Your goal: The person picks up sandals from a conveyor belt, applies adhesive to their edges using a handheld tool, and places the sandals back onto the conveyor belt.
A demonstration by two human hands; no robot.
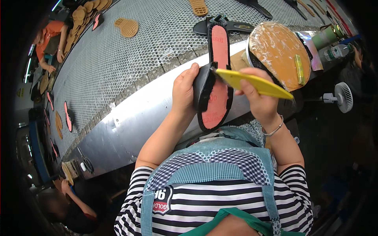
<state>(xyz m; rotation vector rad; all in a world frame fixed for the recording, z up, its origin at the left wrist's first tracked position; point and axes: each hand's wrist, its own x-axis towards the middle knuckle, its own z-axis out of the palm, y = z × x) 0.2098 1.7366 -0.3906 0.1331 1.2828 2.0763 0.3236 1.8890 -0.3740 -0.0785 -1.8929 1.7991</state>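
Note:
My left hand (pixel 185 88) is closed round the left side of a black sandal upper (pixel 214 104), held underside up. Its pink bottom board faces me, with black edges folded over around it. In my right hand (pixel 258 94) is a flat yellow tool (pixel 252 83), gripped between thumb and fingers. The tool slants from the right down across the pink board. Its small dark tip meets or hovers just over the black edge near the middle; I cannot tell which, nor whether the tip is bristles.
A mesh conveyor (pixel 157 43) carries a black sandal (pixel 236 26), tan soles (pixel 126 27) and pink-bottomed pieces (pixel 68 116). At the right are a plastic-covered round orange pad (pixel 275 51), a bottle (pixel 336 52) and a small fan (pixel 343 97). Other people (pixel 51 39) work at the left.

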